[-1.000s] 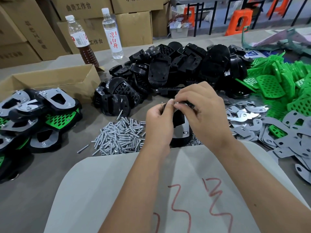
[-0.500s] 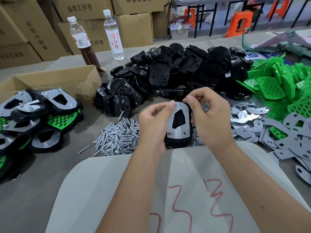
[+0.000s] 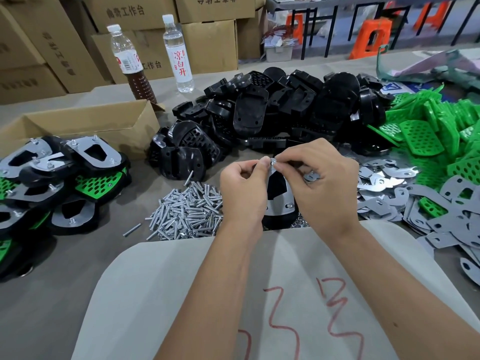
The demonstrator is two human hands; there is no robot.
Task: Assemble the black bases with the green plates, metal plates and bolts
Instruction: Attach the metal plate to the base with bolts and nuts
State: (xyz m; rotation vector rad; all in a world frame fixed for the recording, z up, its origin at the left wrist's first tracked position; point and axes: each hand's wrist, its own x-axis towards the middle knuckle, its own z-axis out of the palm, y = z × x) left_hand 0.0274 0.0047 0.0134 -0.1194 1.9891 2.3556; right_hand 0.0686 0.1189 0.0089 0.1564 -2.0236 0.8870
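Observation:
A black base with a metal plate on top stands tilted between my hands at the table's centre. My left hand grips its left top edge. My right hand pinches a small silver nut or bolt end at the plate's top corner, fingertips of both hands meeting there. Loose bolts lie in a pile to the left. Black bases are heaped behind. Green plates pile at the right, with metal plates in front of them.
Finished assemblies are stacked at the left, beside an open cardboard box. Two bottles stand at the back before stacked cartons. A grey sheet with red marks covers my lap at the table's near edge.
My right hand's fingers have closed back over the plate's top corner, pinching a small silver piece. The base stays upright between both hands. The view has shifted slightly.

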